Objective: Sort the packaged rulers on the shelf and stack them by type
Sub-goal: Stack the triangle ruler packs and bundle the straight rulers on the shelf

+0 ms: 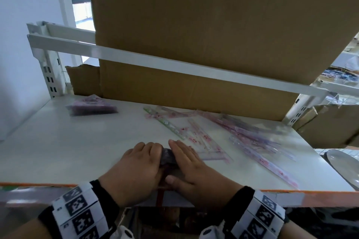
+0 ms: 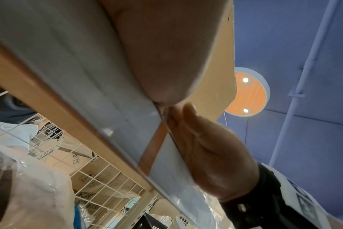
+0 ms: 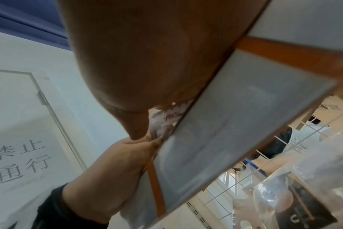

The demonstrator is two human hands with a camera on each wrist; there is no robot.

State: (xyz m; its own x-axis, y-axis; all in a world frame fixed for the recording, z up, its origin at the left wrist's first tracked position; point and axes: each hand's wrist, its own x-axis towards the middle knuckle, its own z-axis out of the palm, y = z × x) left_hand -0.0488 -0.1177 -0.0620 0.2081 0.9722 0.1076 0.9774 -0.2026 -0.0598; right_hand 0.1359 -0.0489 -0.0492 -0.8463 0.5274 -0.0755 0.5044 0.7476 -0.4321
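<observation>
A dark purple stack of packaged rulers (image 1: 167, 158) stands near the front edge of the white shelf (image 1: 68, 147), squeezed between my two hands. My left hand (image 1: 139, 163) grips its left side with curled fingers. My right hand (image 1: 186, 163) presses straight fingers along its right side, thumb at the near end. Most of the stack is hidden by the hands. In the right wrist view the left hand (image 3: 108, 170) touches printed wrapping (image 3: 166, 117) at the shelf edge. Another purple stack of triangle rulers (image 1: 91, 105) lies at the back left. Loose straight rulers (image 1: 196, 136) lie scattered to the right.
A big cardboard box (image 1: 194, 35) fills the back of the shelf behind a white rail (image 1: 174, 64). More loose clear rulers (image 1: 260, 141) reach toward the shelf's right end. A grey plate (image 1: 345, 165) sits beyond the right edge. The shelf's orange front strip (image 1: 38, 184) runs under my wrists.
</observation>
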